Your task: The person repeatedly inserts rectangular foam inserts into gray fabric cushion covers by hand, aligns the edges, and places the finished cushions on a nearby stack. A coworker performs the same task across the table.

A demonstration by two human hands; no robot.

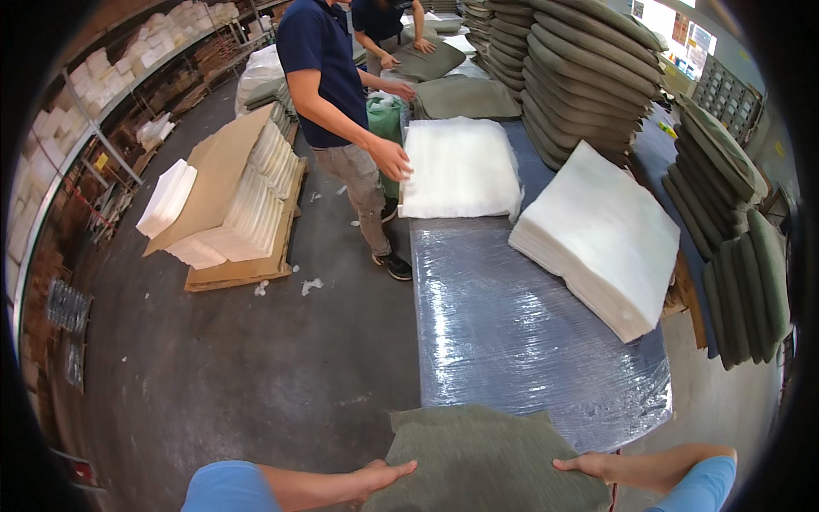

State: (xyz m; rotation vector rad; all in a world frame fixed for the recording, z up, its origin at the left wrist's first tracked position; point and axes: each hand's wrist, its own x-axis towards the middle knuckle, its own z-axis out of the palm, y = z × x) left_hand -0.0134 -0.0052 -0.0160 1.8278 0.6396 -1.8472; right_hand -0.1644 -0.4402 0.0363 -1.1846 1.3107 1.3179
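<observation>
Between my two hands hangs an olive-green fabric cover [482, 456], held at the near end of the table. My left hand [382, 478] grips its left edge, thumb on top. On its right edge my right hand [589, 465] has the same hold. The fingers of both hands are mostly hidden beneath the cloth. The cover's far edge laps over the plastic-wrapped table [486, 316]. A thick stack of white padding sheets [606, 230] lies at the table's right side. Farther off, a white pad [461, 166] lies flat near a co-worker's hand [391, 160].
Tall piles of green cushions [584, 77] stand at the back right, with more cushions [746, 290] at the far right. A co-worker [328, 85] stands left of the table, another [388, 30] behind. A pallet of white sheets [247, 222] rests on the floor at left, near shelving [102, 128].
</observation>
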